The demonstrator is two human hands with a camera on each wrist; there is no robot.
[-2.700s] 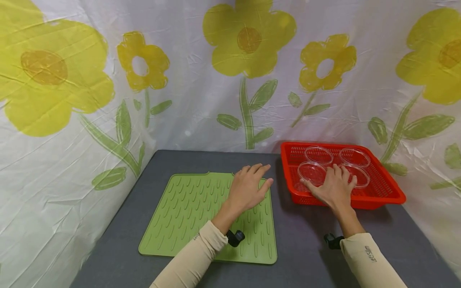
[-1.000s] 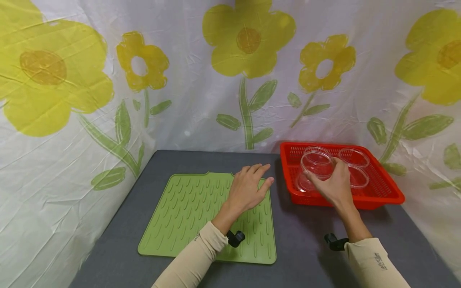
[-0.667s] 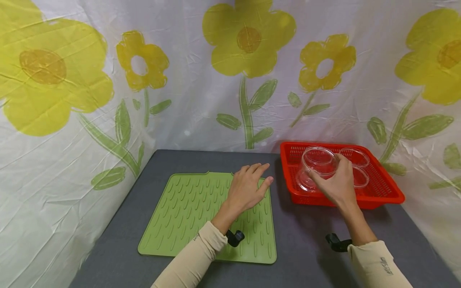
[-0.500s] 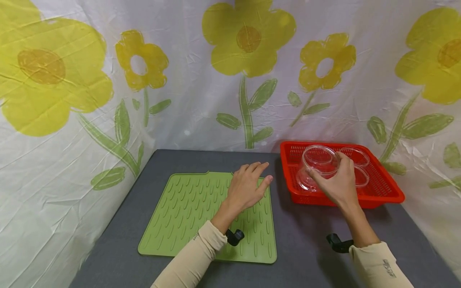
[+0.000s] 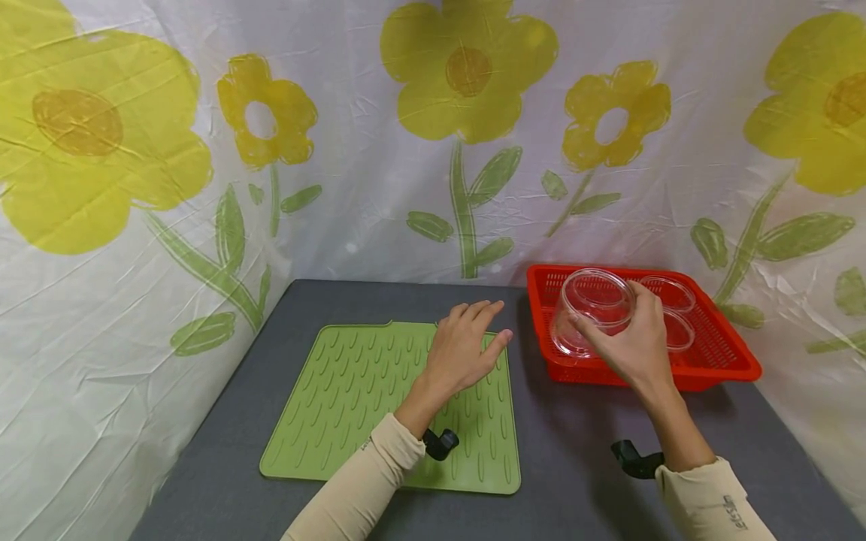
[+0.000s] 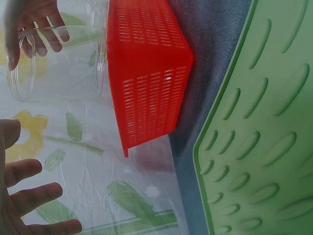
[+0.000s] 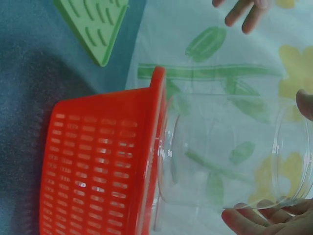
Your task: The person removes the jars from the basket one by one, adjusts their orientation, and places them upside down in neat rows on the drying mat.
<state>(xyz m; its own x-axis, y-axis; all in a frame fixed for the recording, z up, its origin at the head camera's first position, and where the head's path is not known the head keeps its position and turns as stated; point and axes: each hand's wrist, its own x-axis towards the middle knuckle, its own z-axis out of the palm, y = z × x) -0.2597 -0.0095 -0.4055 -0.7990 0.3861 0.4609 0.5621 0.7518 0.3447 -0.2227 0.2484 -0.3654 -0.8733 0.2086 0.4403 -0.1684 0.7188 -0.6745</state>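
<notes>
My right hand grips a clear, wide-mouthed jar near its rim, thumb on one side and fingers on the other. In the right wrist view, the upright jar shows its base about level with the rim of the red basket; I cannot tell whether they touch. Inside the red basket, other clear jars stand at the back right and front right. The held jar and hand partly hide the contents. My left hand hovers above the green mat, fingers extended, holding nothing.
The ridged green mat lies left of the basket on a dark grey table, with a strip of table between them. A white flowered cloth hangs behind and along the sides. Each wrist wears a small black camera.
My right hand reached among the jars, took hold of the front-left one and raised it. Over the last half second the jar shifted slightly left. My left hand stayed nearly still.
</notes>
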